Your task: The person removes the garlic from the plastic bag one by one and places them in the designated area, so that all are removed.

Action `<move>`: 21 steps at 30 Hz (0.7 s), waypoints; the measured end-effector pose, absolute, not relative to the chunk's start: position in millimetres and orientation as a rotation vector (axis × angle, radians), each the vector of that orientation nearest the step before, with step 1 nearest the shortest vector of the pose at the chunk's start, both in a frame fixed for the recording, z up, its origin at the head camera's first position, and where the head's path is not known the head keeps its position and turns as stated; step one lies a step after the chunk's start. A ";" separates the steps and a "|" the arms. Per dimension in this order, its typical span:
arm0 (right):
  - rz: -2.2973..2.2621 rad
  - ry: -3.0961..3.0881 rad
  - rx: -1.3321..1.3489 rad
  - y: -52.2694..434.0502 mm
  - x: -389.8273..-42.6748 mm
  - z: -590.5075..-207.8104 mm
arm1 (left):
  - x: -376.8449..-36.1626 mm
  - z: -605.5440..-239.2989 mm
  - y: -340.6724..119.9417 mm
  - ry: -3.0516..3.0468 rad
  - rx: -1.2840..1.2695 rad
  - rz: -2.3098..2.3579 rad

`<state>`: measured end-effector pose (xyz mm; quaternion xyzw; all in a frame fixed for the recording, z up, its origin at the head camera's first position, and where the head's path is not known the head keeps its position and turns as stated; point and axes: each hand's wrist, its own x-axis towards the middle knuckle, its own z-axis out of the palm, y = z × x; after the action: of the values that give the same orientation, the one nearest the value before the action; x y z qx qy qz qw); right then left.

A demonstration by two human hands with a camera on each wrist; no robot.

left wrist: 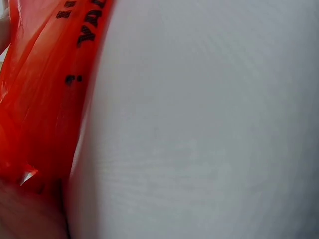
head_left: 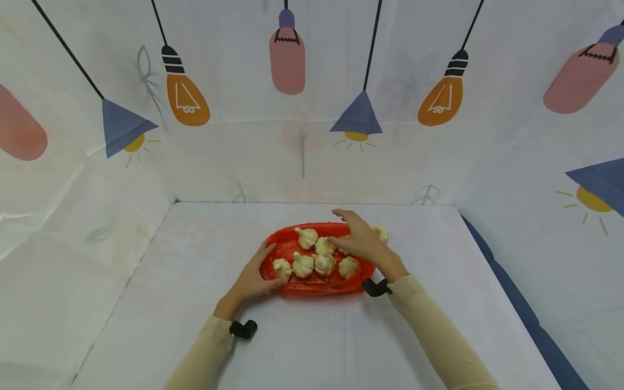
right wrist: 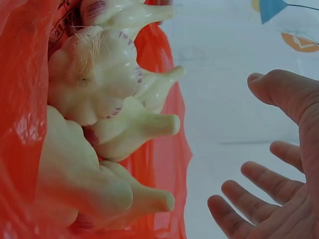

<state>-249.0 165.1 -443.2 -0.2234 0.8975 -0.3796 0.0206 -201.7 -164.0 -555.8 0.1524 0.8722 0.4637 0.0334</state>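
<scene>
A red plastic bag [head_left: 319,288] with black print lies spread open in an oval, holding several pale garlic bulbs [head_left: 303,264]. Around its left end my left hand [head_left: 255,275] grips the bag, fingers along the far side and thumb at the near side. Over the bag's right part is my right hand [head_left: 363,238], fingers spread and holding nothing; the right wrist view shows it apart from the bulbs. Another garlic bulb [head_left: 380,233] shows just beyond that hand, partly hidden by it. In the left wrist view, the bag [left wrist: 55,99] fills the left side.
A white tabletop [head_left: 312,341] surrounds the bag. White sheets with printed lamps [head_left: 357,116] and bulbs hang behind and at both sides. Dark blue fabric [head_left: 517,303] runs along the table's right edge.
</scene>
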 end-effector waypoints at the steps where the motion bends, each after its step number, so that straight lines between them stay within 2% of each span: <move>1: -1.174 2.781 -0.696 163.7 -249.2 -443.4 | -201.5 -556.3 -165.1 2.673 0.459 1.436; 21: -1.096 2.758 -0.688 151.5 -249.0 -447.6 | -198.0 -556.6 -167.7 2.638 0.476 1.592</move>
<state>-249.0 151.5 -447.6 -0.2257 0.9043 -0.3594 0.0473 -198.0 -167.7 -556.6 0.1528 0.8461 0.5106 0.0116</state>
